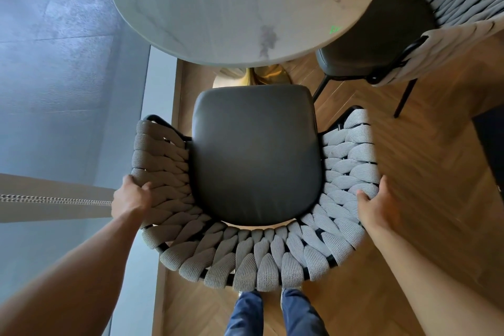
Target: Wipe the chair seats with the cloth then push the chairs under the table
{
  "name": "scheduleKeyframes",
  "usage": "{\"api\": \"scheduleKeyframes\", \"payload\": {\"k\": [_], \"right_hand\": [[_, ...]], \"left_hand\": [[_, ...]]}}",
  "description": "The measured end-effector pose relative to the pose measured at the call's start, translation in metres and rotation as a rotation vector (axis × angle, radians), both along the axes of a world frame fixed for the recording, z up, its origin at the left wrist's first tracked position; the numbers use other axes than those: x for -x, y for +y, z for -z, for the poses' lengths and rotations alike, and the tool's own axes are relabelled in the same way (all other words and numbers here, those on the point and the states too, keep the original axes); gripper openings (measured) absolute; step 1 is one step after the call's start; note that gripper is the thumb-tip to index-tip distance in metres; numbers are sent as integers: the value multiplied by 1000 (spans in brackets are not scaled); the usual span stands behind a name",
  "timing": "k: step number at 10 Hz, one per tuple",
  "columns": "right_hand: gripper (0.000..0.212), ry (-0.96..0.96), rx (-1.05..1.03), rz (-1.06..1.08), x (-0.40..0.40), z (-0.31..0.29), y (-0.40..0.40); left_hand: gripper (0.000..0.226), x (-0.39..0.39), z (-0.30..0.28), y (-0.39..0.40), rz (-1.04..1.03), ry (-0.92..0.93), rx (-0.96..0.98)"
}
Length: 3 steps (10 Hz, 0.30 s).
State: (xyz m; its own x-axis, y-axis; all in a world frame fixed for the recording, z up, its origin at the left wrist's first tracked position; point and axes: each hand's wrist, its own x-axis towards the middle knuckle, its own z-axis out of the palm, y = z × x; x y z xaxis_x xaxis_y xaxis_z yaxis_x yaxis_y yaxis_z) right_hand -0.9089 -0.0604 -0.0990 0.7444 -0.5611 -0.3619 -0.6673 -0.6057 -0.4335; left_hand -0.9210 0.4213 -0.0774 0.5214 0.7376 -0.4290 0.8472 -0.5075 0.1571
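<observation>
The left grip (132, 194) was clamped on the woven grey backrest (253, 259) of the near chair, thumb hooked over its inner side; the right grip (377, 206) was wrapped round the opposite rim in the same way. The dark padded seat (256, 155) of this chair stood just short of the round marble bench (207, 8), its front edge near the gold pedestal (261, 76). A second chair (381, 46) was tucked partly beneath the bench at the right.
</observation>
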Motion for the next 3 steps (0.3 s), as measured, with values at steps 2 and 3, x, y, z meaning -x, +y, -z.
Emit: {"api": "scheduleKeyframes", "payload": {"k": [2, 3], "right_hand": [[76, -106, 75, -52, 7, -7, 30], [60, -215, 84, -314, 20, -20, 56]], "left_hand": [[70, 6, 1, -15, -7, -14, 66], [75, 20, -6, -30, 111, -40, 18]]}}
